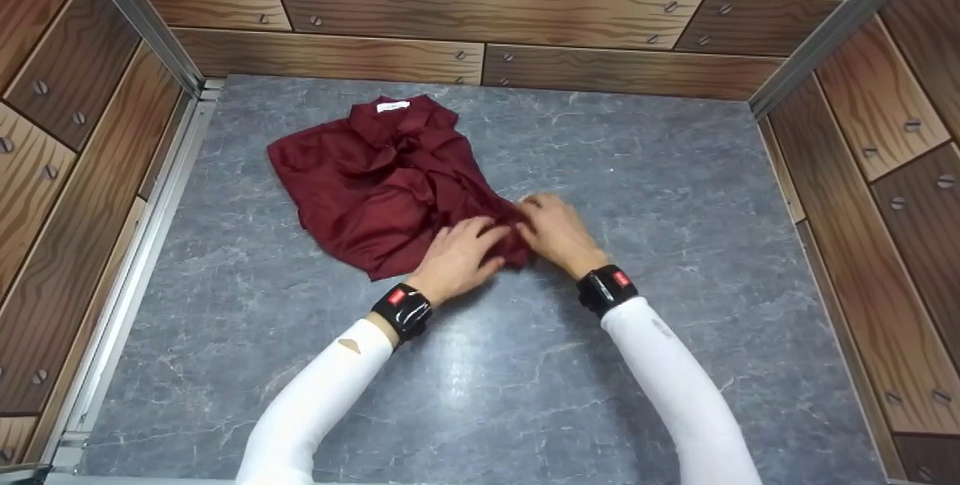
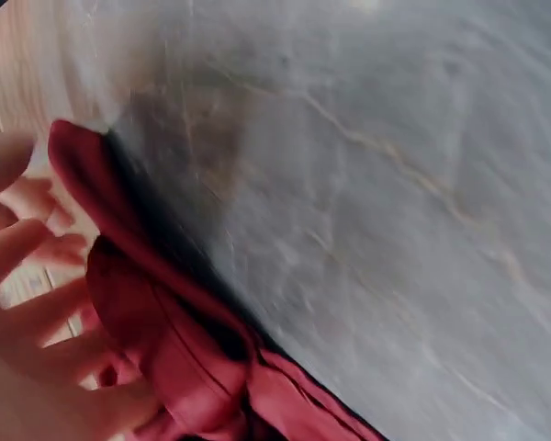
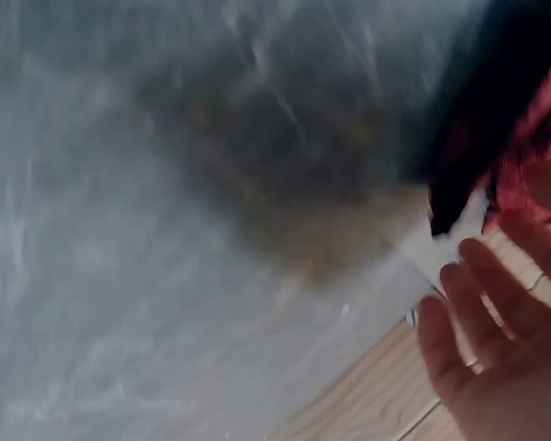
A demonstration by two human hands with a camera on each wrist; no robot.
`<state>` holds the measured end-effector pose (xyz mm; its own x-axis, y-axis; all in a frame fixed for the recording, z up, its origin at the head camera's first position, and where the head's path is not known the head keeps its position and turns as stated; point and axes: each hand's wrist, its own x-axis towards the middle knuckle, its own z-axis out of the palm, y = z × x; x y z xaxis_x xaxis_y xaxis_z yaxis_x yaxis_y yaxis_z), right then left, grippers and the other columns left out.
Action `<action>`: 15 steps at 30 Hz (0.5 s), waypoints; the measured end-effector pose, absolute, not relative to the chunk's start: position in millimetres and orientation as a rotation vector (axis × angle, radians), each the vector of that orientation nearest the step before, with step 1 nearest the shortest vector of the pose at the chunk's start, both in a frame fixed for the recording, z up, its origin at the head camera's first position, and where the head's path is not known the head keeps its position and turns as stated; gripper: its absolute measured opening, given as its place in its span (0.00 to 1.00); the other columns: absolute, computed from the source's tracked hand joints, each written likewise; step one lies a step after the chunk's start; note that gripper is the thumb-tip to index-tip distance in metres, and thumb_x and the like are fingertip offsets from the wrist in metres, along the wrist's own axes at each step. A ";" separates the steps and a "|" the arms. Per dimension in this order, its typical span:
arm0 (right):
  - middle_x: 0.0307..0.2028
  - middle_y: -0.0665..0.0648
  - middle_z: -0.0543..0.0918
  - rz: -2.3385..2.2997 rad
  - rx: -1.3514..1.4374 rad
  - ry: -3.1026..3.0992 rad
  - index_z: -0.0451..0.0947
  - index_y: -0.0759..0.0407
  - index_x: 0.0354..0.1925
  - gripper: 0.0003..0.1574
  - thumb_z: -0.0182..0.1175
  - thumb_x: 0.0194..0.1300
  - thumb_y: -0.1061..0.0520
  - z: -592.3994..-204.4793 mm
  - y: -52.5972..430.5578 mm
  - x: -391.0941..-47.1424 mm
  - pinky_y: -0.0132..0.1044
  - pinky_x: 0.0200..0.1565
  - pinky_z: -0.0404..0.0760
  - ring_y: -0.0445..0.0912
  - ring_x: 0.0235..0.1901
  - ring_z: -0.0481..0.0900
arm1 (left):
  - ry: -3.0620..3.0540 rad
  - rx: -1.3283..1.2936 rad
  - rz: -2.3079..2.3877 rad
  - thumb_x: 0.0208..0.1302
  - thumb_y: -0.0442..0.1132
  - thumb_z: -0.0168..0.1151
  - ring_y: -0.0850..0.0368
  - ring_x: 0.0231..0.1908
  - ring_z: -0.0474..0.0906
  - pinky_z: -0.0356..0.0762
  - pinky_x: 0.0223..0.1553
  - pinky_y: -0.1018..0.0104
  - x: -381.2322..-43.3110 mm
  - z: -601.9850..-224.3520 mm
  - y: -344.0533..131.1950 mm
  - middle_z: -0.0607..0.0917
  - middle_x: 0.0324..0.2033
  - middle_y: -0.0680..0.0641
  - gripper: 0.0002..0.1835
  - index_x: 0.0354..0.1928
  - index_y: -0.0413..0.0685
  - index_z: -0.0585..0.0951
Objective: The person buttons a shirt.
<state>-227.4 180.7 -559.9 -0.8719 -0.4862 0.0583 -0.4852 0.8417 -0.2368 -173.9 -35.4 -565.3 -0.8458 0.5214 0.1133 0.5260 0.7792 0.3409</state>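
Lying rumpled on the grey surface [image 1: 660, 170], the dark red shirt [image 1: 386, 196] stretched ahead and leftward from your fingers [image 2: 48, 312]. Your left hand [image 1: 459, 256], fingers loosely spread, was over its near edge; your right hand [image 1: 559, 234], fingers relaxed and released, was at its right-hand end.

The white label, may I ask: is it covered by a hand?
No, the white label lies uncovered at the collar of the dark red shirt.
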 end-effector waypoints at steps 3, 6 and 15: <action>0.58 0.61 0.76 -0.394 -0.869 2.921 0.73 0.57 0.63 0.30 0.62 0.65 0.50 -567.5 176.9 -223.8 0.51 0.59 0.72 0.57 0.57 0.75 | -2.837 -0.769 -0.571 0.67 0.54 0.56 0.50 0.53 0.74 0.70 0.55 0.51 -179.5 -563.2 -47.4 0.76 0.53 0.49 0.22 0.61 0.58 0.75; 0.60 0.62 0.74 -0.348 -0.887 2.884 0.74 0.57 0.62 0.30 0.62 0.65 0.48 -569.0 178.2 -219.5 0.51 0.60 0.71 0.57 0.58 0.74 | -2.786 -0.640 -0.584 0.67 0.52 0.56 0.50 0.51 0.74 0.68 0.57 0.51 -186.5 -563.5 -62.7 0.77 0.50 0.48 0.18 0.55 0.55 0.78; 0.47 0.61 0.77 -0.095 -0.811 2.975 0.80 0.59 0.40 0.25 0.63 0.61 0.39 -563.4 192.6 -203.8 0.54 0.51 0.72 0.57 0.48 0.74 | -2.604 -0.300 -0.697 0.63 0.48 0.60 0.45 0.54 0.71 0.68 0.56 0.46 -202.0 -574.8 -105.8 0.74 0.52 0.44 0.15 0.48 0.49 0.79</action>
<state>-203.8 192.6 -563.4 -0.8604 -0.5083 -0.0381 -0.5048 0.8601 -0.0741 -202.0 -105.8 -574.8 -0.8858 0.0956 0.4541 0.3096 0.8507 0.4248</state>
